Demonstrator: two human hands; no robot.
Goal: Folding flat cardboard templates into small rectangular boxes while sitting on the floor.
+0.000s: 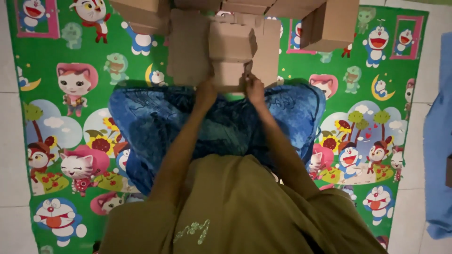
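I sit cross-legged on a green cartoon-print mat (56, 122), a blue patterned cloth over my legs. Both hands reach forward to a small brown cardboard box (230, 51) that is partly folded. My left hand (205, 92) grips its near left edge. My right hand (254, 89) holds its near right edge, fingers curled on the flap. The box rests on a flat cut cardboard sheet (188, 51) lying on the mat in front of my knees.
Several folded cardboard boxes stand along the mat's far edge, one large box (332, 23) at the right and another box (141, 14) at the left. White floor tiles (12, 141) surround the mat. A blue cloth (438, 141) lies at the right.
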